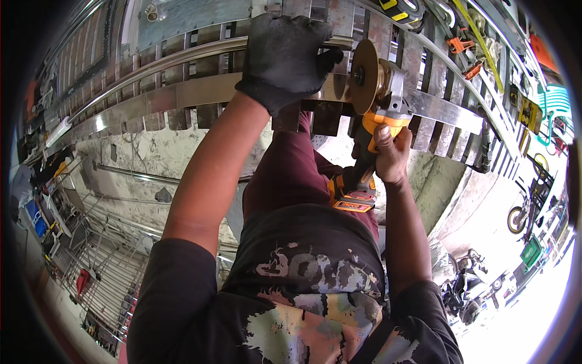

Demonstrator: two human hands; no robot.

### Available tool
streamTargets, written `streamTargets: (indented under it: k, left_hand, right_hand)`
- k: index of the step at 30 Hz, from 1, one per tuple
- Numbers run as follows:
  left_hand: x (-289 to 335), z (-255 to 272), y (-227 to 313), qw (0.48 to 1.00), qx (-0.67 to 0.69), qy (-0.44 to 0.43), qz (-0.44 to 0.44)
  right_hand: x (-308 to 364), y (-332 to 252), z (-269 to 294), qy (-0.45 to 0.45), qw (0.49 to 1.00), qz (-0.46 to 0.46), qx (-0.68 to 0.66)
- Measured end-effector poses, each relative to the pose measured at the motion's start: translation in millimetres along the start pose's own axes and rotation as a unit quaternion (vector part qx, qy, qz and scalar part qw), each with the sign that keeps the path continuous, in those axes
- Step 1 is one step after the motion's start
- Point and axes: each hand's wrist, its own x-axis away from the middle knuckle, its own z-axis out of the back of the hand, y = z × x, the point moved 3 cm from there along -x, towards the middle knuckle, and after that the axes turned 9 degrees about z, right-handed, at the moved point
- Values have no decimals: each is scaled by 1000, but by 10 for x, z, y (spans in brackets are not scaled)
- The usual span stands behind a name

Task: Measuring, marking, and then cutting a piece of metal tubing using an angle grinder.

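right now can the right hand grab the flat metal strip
Probably not: the right hand has its grip around the angle grinder, and would likely need freeing to take the strip.

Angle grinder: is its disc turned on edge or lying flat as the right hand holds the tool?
Roughly on edge: seen from overhead, the disc shows as a narrow oval rather than a full circle.

I see the left arm [203, 170] reaching far forward — the black-gloved left hand [282, 57] has its back upward, and the left thumb [330, 59] points rightward. The right arm [408, 233] reaches less far — the bare right hand [393, 155] is closed in a grip, the right thumb [382, 134] uppermost.
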Motion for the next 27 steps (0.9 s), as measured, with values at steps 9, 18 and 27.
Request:
streamTargets:
  k: [9, 18, 27]
  left_hand:
    - [26, -10, -18, 1000, -7, -15, -22]
    - [10, 10, 3, 1000, 0, -22, -10]
    - [27, -68, -81, 998, 17, 50, -46]
  right_hand:
    - [-32, -145, -81, 13, 999, -39, -28]
    - [-44, -126, -58, 10, 999, -31, -10]
    - [-84, -171, -102, -20, 1000, -7, -11]
